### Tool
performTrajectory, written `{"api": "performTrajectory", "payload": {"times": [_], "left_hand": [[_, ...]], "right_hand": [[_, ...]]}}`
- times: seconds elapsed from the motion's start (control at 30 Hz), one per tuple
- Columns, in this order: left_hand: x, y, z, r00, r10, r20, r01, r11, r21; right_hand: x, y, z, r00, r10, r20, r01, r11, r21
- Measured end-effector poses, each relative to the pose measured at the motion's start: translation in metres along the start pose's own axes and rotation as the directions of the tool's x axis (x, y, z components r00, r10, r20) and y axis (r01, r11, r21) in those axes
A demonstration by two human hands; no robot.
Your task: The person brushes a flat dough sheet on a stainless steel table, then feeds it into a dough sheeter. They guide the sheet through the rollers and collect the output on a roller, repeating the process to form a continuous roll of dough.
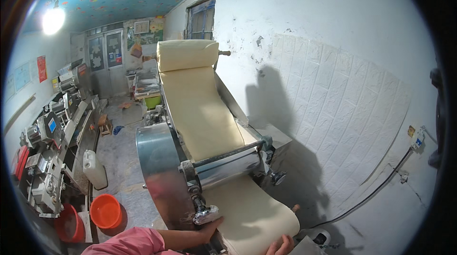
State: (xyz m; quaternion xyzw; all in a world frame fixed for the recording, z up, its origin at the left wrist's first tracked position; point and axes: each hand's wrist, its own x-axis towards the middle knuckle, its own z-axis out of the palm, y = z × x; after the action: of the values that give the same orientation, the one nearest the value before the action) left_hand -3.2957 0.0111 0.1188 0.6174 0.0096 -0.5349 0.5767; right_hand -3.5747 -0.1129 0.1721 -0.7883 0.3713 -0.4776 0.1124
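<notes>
A pale dough sheet [200, 108] runs down the sloping feed of a dough sheeter from a thick dough roll [187, 55] at the top. It passes the steel roller [232, 167] and emerges below as a wide lower sheet [250, 212] that curves over towards me. My left hand [211, 230] is at this sheet's left edge, just under a plastic-wrapped adjusting knob [206, 215]; its fingers are partly hidden. At the bottom right, my right hand [282, 245] touches the sheet near its right edge with bent fingers, cut off by the picture's rim.
The sheeter's rounded metal side cover [160, 169] stands left of the dough. A second adjusting knob [277, 177] juts out on the right. Orange basin [106, 211], red bucket [69, 224] and white jerrycan [94, 169] stand on the floor. A black cable [371, 194] runs along the right wall.
</notes>
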Motion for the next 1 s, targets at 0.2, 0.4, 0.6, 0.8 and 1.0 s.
{"api": "performTrajectory", "payload": {"times": [0.2, 0.4, 0.6, 0.8, 1.0], "left_hand": [[0.024, -0.029, 0.009, 0.935, -0.197, 0.293, 0.267, 0.938, -0.220], [0.041, -0.036, -0.006, 0.939, -0.192, 0.285, 0.258, 0.943, -0.212], [-0.030, -0.002, 0.027, 0.992, 0.122, 0.021, -0.123, 0.989, 0.086], [-0.061, 0.031, 0.023, 0.930, 0.345, -0.127, -0.354, 0.933, -0.058], [-0.054, 0.030, 0.029, 0.966, 0.087, -0.244, -0.083, 0.996, 0.027]], "right_hand": [[-0.008, 0.014, 0.009, 1.000, -0.001, -0.025, 0.000, 1.000, -0.021], [0.000, -0.002, 0.007, 0.999, -0.036, -0.009, 0.037, 0.999, 0.026], [0.007, -0.012, -0.005, 0.999, -0.043, 0.016, 0.042, 0.999, 0.006], [0.005, -0.013, -0.003, 0.998, -0.053, -0.014, 0.053, 0.998, 0.013], [-0.002, -0.003, -0.003, 0.999, -0.035, -0.035, 0.035, 0.999, -0.002]]}}
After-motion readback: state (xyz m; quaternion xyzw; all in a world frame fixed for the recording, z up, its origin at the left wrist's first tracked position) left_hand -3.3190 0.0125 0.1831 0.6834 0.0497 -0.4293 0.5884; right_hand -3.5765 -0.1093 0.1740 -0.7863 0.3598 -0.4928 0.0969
